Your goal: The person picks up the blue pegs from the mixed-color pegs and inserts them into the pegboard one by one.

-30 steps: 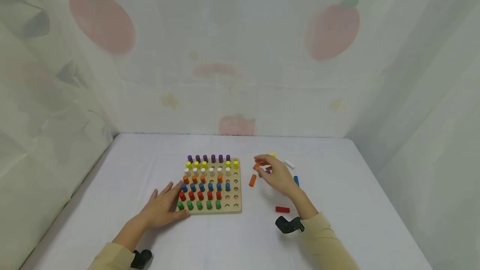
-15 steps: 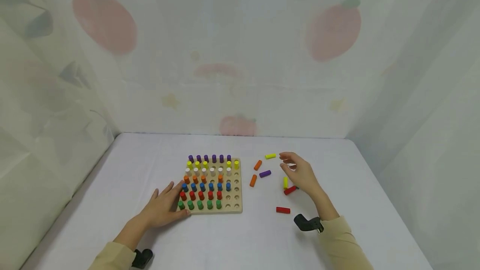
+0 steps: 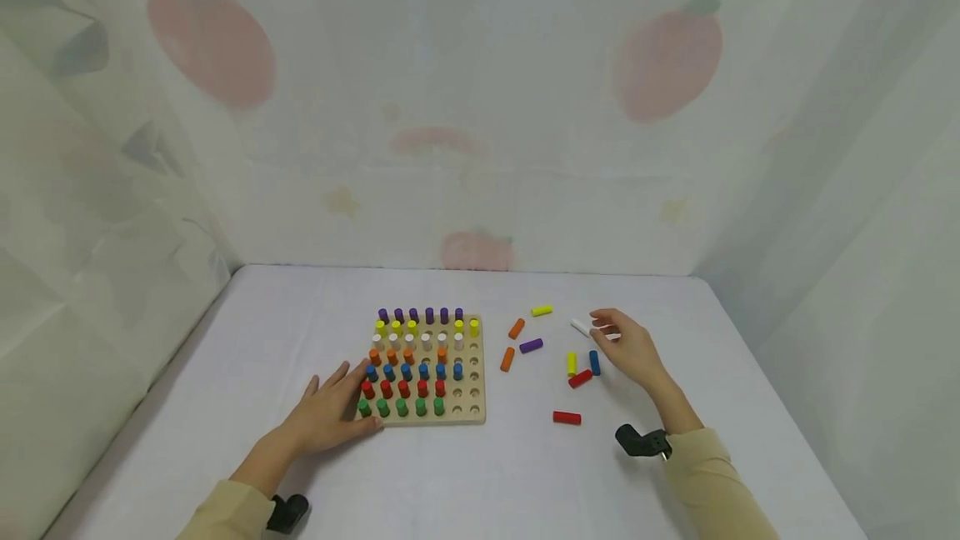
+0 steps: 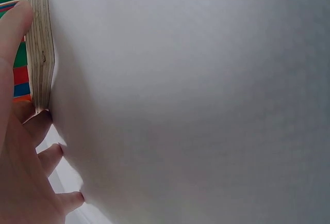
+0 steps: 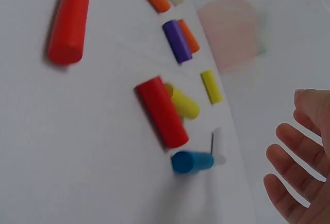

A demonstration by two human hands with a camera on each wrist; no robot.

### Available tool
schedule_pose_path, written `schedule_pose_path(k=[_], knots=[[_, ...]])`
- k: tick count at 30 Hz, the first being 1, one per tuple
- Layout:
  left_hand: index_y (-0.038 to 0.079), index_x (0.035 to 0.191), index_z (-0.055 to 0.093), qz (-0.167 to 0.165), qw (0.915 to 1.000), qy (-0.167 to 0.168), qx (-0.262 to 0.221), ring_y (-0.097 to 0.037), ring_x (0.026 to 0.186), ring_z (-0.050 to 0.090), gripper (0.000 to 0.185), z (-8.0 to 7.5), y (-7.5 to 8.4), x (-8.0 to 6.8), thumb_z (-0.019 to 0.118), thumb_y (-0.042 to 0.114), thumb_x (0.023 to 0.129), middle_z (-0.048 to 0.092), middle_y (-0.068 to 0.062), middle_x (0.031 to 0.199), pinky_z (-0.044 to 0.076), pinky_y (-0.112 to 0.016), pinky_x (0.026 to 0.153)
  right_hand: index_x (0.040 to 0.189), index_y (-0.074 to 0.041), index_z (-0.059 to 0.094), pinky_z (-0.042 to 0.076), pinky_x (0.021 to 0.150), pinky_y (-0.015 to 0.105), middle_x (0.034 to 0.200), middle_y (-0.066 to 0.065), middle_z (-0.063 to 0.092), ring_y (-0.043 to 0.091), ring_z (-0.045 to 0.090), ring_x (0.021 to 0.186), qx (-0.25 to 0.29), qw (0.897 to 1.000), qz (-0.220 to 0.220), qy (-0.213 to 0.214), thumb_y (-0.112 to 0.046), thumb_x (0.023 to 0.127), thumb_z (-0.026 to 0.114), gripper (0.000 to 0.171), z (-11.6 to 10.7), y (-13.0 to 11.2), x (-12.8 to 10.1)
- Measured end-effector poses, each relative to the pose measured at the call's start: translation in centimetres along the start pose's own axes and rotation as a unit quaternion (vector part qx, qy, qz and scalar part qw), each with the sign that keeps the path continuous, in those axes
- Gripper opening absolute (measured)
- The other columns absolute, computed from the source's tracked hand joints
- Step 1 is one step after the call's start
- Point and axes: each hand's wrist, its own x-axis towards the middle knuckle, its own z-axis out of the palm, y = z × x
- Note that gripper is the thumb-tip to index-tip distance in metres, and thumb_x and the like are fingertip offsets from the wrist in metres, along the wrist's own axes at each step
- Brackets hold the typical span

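Note:
A wooden pegboard (image 3: 472,421) lies on the table, with rows of coloured pegs standing in many of its holes. My left hand (image 3: 318,423) touches its front left corner, fingers spread and thumb along the front edge. In the left wrist view, the thumb lies against the board's layered side (image 4: 42,43). Right of the loose pegs, my right hand (image 3: 628,352) hovers with loosely bent fingers and nothing between them. Closest to its fingertips is a white peg (image 3: 580,327); a blue peg (image 3: 595,362) lies just below. The right wrist view shows the right hand (image 5: 309,152) apart from every peg.
Between the board and my right hand lie loose pegs: orange (image 3: 507,359), purple (image 3: 531,346), yellow (image 3: 542,311) and red (image 3: 581,378). Another red peg (image 3: 567,417) lies closer to the front. A white cloth (image 3: 420,482) covers the table, and curtains (image 3: 480,107) enclose it.
My right hand has moved right, from over the orange and purple pegs to beside the white peg, uncovering several pegs. The left hand has stayed at the board's corner.

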Motion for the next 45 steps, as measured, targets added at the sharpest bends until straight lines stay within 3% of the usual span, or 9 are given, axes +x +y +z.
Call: schedule_pose_path(k=[13, 22, 32, 45], knots=[[0.007, 0.145, 0.027, 0.003, 1.0, -0.004, -0.005, -0.042, 0.135, 0.025, 0.101, -0.1, 0.0, 0.1, 0.06, 0.068, 0.072, 0.037, -0.016, 0.144, 0.011, -0.071, 0.101, 0.114, -0.004, 0.058, 0.054, 0.075, 0.04, 0.097, 0.011, 0.065, 0.026, 0.062, 0.087, -0.03, 0.995, 0.081, -0.04, -0.017, 0.086, 0.064, 0.031, 0.6, 2.3, -0.9], [0.007, 0.145, 0.026, 0.001, 1.0, -0.002, -0.004, -0.041, 0.135, 0.025, 0.101, -0.1, 0.0, 0.0, 0.06, 0.068, 0.072, 0.038, -0.016, 0.144, 0.012, -0.071, 0.101, 0.106, -0.003, 0.061, 0.05, 0.065, 0.029, 0.086, 0.005, 0.062, 0.018, 0.057, 0.076, -0.054, 0.993, 0.08, -0.066, -0.019, 0.085, 0.066, 0.028, 1.1, 2.8, -1.1], [0.009, 0.146, 0.025, -0.002, 1.0, -0.007, -0.002, -0.04, 0.136, 0.024, 0.103, 0.2, -0.2, 0.2, 0.058, 0.071, 0.071, 0.037, -0.015, 0.144, 0.011, -0.07, 0.101, 0.103, -0.005, 0.06, 0.045, 0.061, 0.026, 0.077, 0.001, 0.056, 0.015, 0.051, 0.071, -0.075, 0.985, 0.119, -0.096, -0.022, 0.084, 0.066, 0.026, 1.6, 2.8, -1.4], [0.007, 0.145, 0.028, 0.001, 1.0, -0.005, 0.0, -0.041, 0.135, 0.026, 0.101, 0.1, -0.1, 0.2, 0.059, 0.07, 0.072, 0.038, -0.015, 0.144, 0.012, -0.071, 0.101, 0.101, -0.005, 0.062, 0.042, 0.059, 0.025, 0.076, 0.0, 0.054, 0.014, 0.049, 0.068, -0.093, 0.985, 0.101, -0.107, -0.018, 0.082, 0.067, 0.023, 2.1, 2.7, -1.3]])
